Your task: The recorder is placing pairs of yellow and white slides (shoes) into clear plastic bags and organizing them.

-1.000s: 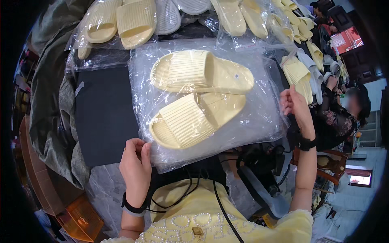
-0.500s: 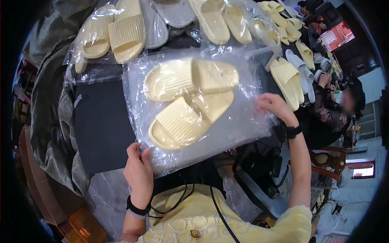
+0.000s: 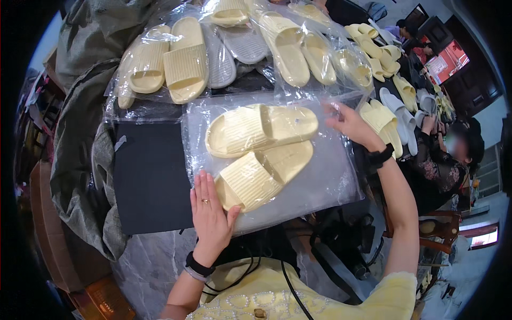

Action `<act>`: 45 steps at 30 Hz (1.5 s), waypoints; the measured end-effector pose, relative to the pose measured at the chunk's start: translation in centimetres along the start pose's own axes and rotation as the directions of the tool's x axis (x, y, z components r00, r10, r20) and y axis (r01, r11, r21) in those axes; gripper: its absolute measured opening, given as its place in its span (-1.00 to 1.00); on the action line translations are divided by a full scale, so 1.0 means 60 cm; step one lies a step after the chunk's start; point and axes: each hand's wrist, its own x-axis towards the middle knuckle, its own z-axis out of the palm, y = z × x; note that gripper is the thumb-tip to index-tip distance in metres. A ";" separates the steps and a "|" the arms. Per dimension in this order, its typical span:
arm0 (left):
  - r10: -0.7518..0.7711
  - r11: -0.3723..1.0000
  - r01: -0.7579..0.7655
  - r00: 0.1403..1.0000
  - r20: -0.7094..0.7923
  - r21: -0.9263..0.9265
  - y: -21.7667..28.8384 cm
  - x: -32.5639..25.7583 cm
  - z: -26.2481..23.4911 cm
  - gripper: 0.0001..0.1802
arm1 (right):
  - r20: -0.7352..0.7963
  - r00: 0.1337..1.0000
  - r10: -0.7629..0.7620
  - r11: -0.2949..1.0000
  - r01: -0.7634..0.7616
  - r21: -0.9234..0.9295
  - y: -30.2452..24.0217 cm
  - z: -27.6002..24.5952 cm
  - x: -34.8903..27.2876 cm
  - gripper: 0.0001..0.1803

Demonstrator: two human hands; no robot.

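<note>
A clear plastic bag (image 3: 314, 186) lies flat in front of me with a pair of pale yellow ribbed slides in it. The upper slide (image 3: 240, 130) lies sideways, toe to the left; the lower slide (image 3: 253, 181) is angled, toe toward the lower left. My left hand (image 3: 212, 216) presses flat on the bag's lower left part, fingers stretched, beside the lower slide's toe. Above the bag's right side, near the upper slide's heel, is my right hand (image 3: 352, 127), its fingers bent and apart, slightly blurred, holding nothing visible.
A black board-like surface (image 3: 152, 178) shows left of the bag. Behind are bagged yellow slides (image 3: 184, 69) and grey slides (image 3: 242, 45). More yellow and white slides (image 3: 397, 120) line the right, where another person (image 3: 440, 149) works. Grey-green sacking (image 3: 80, 176) hangs at the left.
My left hand has gone from the bag's lower left edge to lying flat on it. The right hand has moved up off the right edge. The bag now lies flatter.
</note>
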 end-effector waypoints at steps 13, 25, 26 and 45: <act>0.003 1.000 -0.003 1.000 0.022 0.028 0.004 0.000 -0.016 -0.12 | 0.028 0.978 -0.206 0.963 0.198 0.181 0.000 0.083 0.002 -0.43; -0.036 0.997 0.034 0.999 0.030 0.067 0.010 0.001 -0.007 -0.09 | 0.089 0.932 -0.353 0.887 0.363 -0.285 0.014 0.113 -0.008 -0.32; -0.034 0.997 0.032 0.999 0.019 0.075 0.009 0.001 -0.007 -0.10 | 0.090 0.954 -0.288 0.953 0.275 0.129 0.030 0.118 -0.008 -0.27; -0.020 0.958 0.005 0.998 0.051 0.286 0.009 0.000 -0.002 -0.18 | 0.220 0.723 -0.655 0.655 0.688 -0.311 -0.092 0.159 0.028 -0.35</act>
